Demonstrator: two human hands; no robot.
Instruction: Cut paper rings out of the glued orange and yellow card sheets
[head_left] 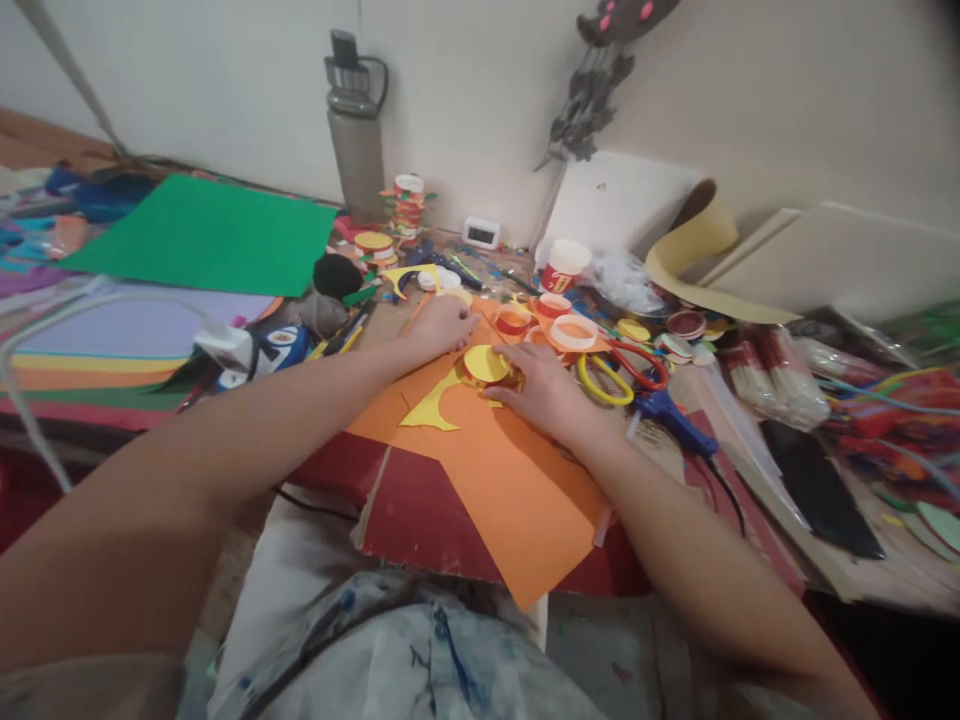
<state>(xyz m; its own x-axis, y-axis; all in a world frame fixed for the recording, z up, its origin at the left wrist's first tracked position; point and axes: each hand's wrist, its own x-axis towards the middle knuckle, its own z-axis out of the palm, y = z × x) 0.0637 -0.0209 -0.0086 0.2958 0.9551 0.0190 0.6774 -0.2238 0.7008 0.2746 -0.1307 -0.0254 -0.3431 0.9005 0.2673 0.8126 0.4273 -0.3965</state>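
My right hand (541, 388) has its thumb and fingers around the side of a short round piece with a yellow top (486, 364), on the orange paper (517, 480). My left hand (441, 328) is curled beside a pale yellow disc (454, 297); what its fingers hold, if anything, is hidden. A cut-out yellow paper scrap (433, 410) lies just in front of the round piece. Beyond my right hand are several cut cup rings, among them a red-sided ring (514, 320) and a white-rimmed ring with an orange inside (574, 332).
Scissors with red and yellow handles (604, 382) and a blue glue gun (679, 422) lie to the right. Green paper (217, 235) covers a stack at left. A grey bottle (355, 150), a paper cup (564, 266) and a small clock (481, 233) stand toward the wall.
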